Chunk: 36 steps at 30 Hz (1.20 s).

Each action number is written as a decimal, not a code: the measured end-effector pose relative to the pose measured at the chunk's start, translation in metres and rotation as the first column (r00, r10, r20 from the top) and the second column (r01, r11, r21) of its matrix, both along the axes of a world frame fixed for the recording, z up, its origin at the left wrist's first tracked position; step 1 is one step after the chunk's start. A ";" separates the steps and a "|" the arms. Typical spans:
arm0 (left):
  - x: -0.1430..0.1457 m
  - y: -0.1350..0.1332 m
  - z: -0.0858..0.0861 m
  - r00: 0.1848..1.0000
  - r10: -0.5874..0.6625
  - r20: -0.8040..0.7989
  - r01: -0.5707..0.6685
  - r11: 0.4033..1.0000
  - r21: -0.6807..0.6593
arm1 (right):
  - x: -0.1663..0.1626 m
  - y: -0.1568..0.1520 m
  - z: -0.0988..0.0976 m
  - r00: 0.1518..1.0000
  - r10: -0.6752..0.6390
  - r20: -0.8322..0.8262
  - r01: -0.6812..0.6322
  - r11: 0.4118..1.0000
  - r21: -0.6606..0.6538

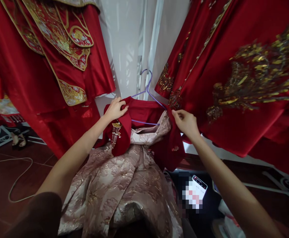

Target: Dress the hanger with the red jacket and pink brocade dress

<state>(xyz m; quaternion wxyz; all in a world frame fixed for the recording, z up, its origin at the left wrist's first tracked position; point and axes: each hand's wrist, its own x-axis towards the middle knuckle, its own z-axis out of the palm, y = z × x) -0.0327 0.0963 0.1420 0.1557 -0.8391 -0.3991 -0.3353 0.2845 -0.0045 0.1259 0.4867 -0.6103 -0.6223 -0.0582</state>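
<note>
A small red velvet garment [144, 114] hangs on a purple hanger [148, 84] in front of a white wall. My left hand [114, 109] is closed on its left shoulder, just above a gold tassel ornament [116, 130]. At the garment's right edge, my right hand [185, 122] pinches the red cloth. Below the red piece spreads a pink and gold brocade skirt [119, 185], which falls toward me.
Red robes with gold embroidery hang close on the left [47, 59] and on the right [246, 76]. A white cable [18, 178] lies on the dark red floor at left, with shoes [18, 139] behind it. A phone [196, 191] rests on dark things at lower right.
</note>
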 end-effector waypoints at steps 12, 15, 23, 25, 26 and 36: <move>0.012 -0.023 -0.008 0.997 0.075 0.010 -0.074 0.996 -0.058 | -0.134 0.026 -0.006 0.851 0.399 -0.342 -0.376 0.917 0.136; 0.009 -0.030 -0.011 0.992 0.057 0.113 -0.057 0.998 -0.005 | -0.134 0.020 -0.025 0.760 0.489 -0.429 -0.475 0.868 0.147; 0.022 -0.064 -0.038 0.957 0.073 0.279 -0.064 0.997 -0.041 | -0.115 0.020 -0.051 0.816 0.403 -0.415 -0.415 0.907 0.064; 0.028 -0.066 -0.041 0.975 -0.086 0.204 0.113 0.986 -0.122 | -0.120 0.018 -0.044 0.807 0.453 -0.379 -0.472 0.880 0.045; 0.031 -0.066 -0.042 0.968 -0.168 0.188 0.199 0.967 -0.157 | -0.123 0.017 -0.040 0.788 0.488 -0.374 -0.511 0.858 0.043; 0.037 -0.057 -0.081 0.502 -0.044 0.863 0.564 0.773 -0.289 | -0.123 0.012 -0.042 0.495 0.675 -0.548 -0.780 0.622 0.061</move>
